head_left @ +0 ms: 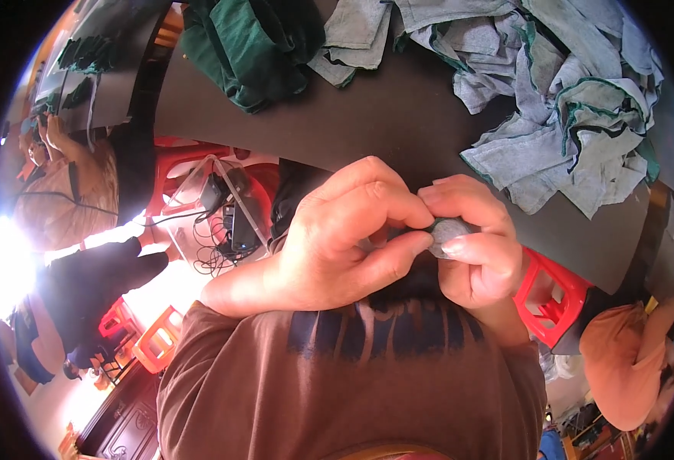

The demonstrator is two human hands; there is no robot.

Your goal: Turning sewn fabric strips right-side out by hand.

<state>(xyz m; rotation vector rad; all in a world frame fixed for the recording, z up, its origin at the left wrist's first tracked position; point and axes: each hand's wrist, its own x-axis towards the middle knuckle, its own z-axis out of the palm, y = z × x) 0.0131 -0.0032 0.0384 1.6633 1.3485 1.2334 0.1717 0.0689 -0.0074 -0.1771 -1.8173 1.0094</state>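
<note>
- Between the two hands, just in front of the chest, is a small grey cloth (449,239) with a green edge, bunched up small.
- Right hand (481,249): the fingers grasp the cloth, thumb pressed on its near face, the other fingers curled around the far side.
- Left hand (344,234): thumb and index finger pinch the cloth's left end by the green edge.
- Behind the hands is a brown shirt (352,399) with a dark print across the chest.
- Beyond the hands, a dark counter (383,123) carries a loose heap of grey cloths (532,149) with green edging at the right and a crumpled dark green cloth (233,54) at the left.
- Left of the left hand, below the counter's edge, a clear box (237,188) stands with black cables (213,257) by it.
- Right of the right hand is a red stool (578,295); farther right, a person in an orange shirt (616,368).
</note>
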